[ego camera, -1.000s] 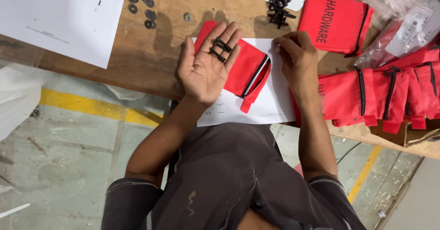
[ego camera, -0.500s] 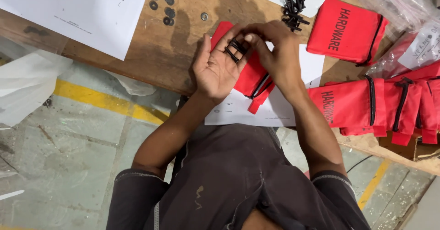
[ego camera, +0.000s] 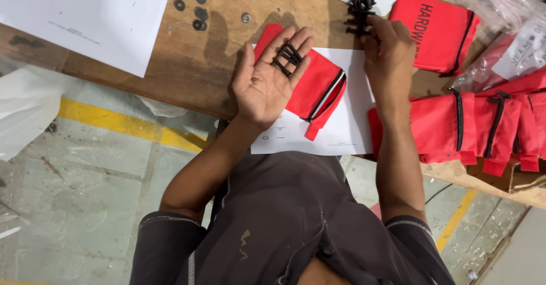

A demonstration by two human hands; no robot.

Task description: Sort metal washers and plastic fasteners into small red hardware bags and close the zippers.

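left hand [ego camera: 264,80] flat open, cupping black screws [ego camera: 287,55] | right hand [ego camera: 388,52] fingertips pinching at screw pile [ego camera: 359,3], 1 o'clock | keep palm level over red pouch [ego camera: 310,86]

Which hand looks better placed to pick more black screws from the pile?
The right hand, probably: its fingertips already touch the screw pile at the table's far edge. The left hand lies palm up over the red pouch, cradling a few screws.
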